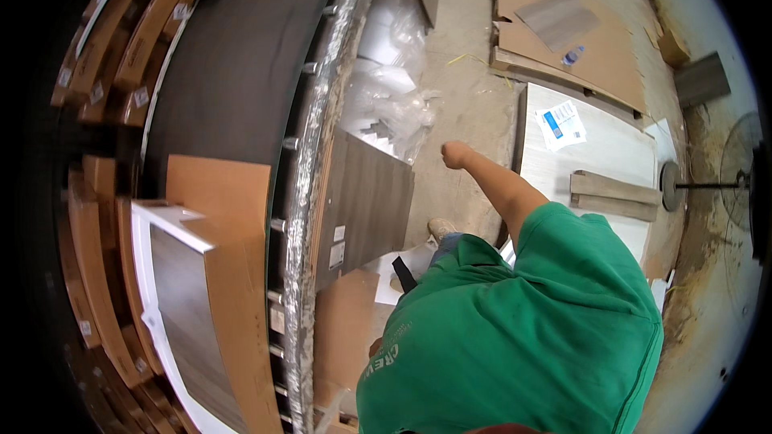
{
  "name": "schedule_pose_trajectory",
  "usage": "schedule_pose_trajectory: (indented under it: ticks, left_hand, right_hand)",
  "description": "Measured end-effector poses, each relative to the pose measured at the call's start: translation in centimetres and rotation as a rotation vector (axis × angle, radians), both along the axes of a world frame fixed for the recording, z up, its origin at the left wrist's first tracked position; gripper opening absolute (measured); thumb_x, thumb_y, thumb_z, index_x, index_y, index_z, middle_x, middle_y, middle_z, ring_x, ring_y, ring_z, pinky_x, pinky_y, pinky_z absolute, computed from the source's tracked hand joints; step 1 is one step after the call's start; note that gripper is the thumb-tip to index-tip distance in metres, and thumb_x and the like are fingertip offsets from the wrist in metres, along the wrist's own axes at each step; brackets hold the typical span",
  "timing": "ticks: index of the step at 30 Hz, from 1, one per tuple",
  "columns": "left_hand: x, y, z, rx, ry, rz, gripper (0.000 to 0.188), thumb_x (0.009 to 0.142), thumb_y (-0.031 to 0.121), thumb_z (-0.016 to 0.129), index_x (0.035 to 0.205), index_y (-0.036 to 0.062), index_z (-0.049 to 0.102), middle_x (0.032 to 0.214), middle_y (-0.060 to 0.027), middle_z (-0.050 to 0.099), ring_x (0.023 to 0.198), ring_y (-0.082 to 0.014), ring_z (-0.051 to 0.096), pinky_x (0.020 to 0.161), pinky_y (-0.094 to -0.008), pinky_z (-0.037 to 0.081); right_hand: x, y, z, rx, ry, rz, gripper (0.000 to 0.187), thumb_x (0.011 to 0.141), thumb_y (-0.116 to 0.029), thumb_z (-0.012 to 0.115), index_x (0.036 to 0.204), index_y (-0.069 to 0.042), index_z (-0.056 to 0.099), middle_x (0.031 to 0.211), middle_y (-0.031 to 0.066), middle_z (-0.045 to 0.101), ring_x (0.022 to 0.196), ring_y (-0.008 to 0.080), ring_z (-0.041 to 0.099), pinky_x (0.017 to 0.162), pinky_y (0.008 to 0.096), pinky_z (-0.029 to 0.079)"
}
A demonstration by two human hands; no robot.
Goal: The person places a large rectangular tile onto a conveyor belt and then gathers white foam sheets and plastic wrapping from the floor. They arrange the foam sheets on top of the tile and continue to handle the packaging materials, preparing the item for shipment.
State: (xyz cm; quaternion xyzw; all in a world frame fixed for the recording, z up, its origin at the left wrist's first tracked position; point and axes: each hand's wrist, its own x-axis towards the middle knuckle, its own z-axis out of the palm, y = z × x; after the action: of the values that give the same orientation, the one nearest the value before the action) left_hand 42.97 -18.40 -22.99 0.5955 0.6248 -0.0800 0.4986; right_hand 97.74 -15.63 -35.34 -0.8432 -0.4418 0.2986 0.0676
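My right hand point(454, 154) is stretched forward over the concrete floor, its fingers curled closed. Nothing sticks out of it, and it touches nothing. Of my left arm only a small patch of skin shows at the shirt's left edge; the left hand's fingers are hidden. Left of my right hand, clear plastic wrap point(394, 104) lies heaped with white foam pieces. Nearer to me, a grey wood-grain panel point(366, 201) with white labels leans by the conveyor's side. A black strap-like piece point(404, 273) shows beside my leg.
A roller conveyor with a foil-wrapped rail point(310, 153) runs along the left, bearing a dark sheet point(241, 56) and a cardboard-wrapped cabinet piece point(189, 305). Long cartons point(100, 249) are stacked beyond. At right lie a white panel point(547, 169), grey boards point(615, 186), a cardboard-topped pallet point(595, 68) and a fan point(736, 169).
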Motion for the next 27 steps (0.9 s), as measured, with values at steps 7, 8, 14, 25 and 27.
schedule_pose_trajectory:
  ticks: [7,8,14,25,27]
  left_hand:
    - [-5.2,-6.3,-0.4,-0.035,0.113,0.109,0.026,0.079,0.017,0.058,0.1,-0.0002,0.058,0.098,-0.0136,0.06,0.092,-0.016,0.055,0.078,-0.029,0.044]
    - [-5.3,-6.7,-0.7,-0.041,0.115,0.113,0.027,0.079,0.017,0.058,0.1,-0.0002,0.058,0.098,-0.0137,0.06,0.092,-0.0162,0.055,0.078,-0.0291,0.044]
    - [-6.6,-8.1,-2.2,-0.075,0.086,0.071,0.028,0.079,0.019,0.058,0.099,0.0002,0.058,0.098,-0.0138,0.06,0.091,-0.0173,0.056,0.078,-0.0296,0.044]
    - [-13.5,-10.8,-4.4,-0.047,0.05,0.023,0.03,0.078,0.023,0.058,0.099,0.0009,0.059,0.097,-0.0142,0.06,0.09,-0.0192,0.056,0.078,-0.0305,0.044]
    - [-14.9,-11.5,-5.0,-0.041,0.052,0.036,0.03,0.078,0.023,0.058,0.099,0.001,0.059,0.097,-0.0142,0.06,0.09,-0.0196,0.056,0.078,-0.0307,0.044]
  right_hand:
    - [-6.8,3.3,2.4,-0.142,0.064,0.255,0.02,0.07,-0.013,0.049,0.081,-0.003,0.063,0.088,0.0184,0.061,0.085,0.033,0.058,0.072,0.04,0.047]
    - [-8.3,3.0,1.7,-0.221,0.072,0.289,0.021,0.07,-0.012,0.05,0.083,-0.004,0.064,0.091,0.0175,0.061,0.088,0.0315,0.058,0.073,0.0383,0.048]
    - [-17.0,-1.5,-1.9,-0.362,0.184,0.504,0.023,0.069,-0.012,0.052,0.086,-0.002,0.064,0.095,0.0172,0.061,0.091,0.0303,0.058,0.077,0.0355,0.047]
    - [-17.5,-4.5,1.1,-0.284,0.043,0.303,0.021,0.064,-0.009,0.054,0.081,-0.003,0.065,0.088,0.0178,0.062,0.088,0.0303,0.059,0.075,0.0354,0.047]
    - [-18.0,-5.1,2.4,-0.327,0.042,0.318,0.021,0.065,-0.011,0.054,0.081,-0.003,0.065,0.088,0.018,0.062,0.087,0.0306,0.058,0.074,0.0361,0.047]
